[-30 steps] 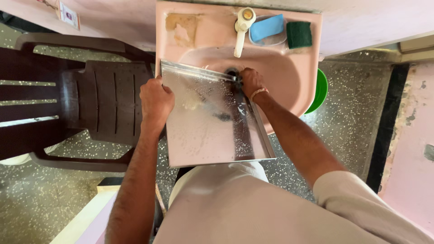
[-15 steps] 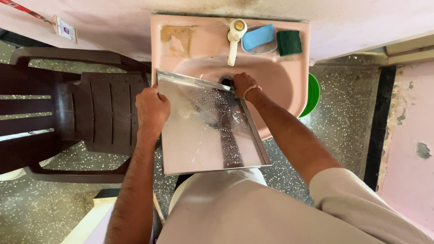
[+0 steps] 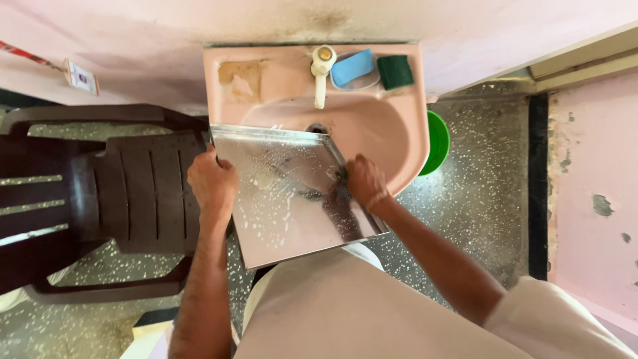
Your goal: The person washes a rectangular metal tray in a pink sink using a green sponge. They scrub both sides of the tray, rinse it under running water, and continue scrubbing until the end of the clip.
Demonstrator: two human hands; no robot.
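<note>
1. Steel tray (image 3: 279, 199): I count one, rectangular and wet, flecked with white suds. It is held tilted over the front of the basin, its far edge above the drain.
2. Left hand (image 3: 211, 183): one, closed over the tray's left rim, thumb on the upper face.
3. Right hand (image 3: 364, 183): one, fingers pressed together on a dark scrubber (image 3: 341, 178) against the tray's right rim. The scrubber is mostly hidden, so I cannot tell its shape.
4. Pink washbasin (image 3: 392, 133): one, wall-mounted, with one white tap (image 3: 321, 73). Its bowl holds only the drain; I see no standing water.
5. On the basin's back ledge: one blue soap bar (image 3: 352, 66) in a dish, one green scouring pad (image 3: 395, 72).
6. Green tub (image 3: 437, 143): one, on the floor under the basin's right side; contents hidden.
7. Dark plastic chair (image 3: 100, 199): one, just left of the tray.
</note>
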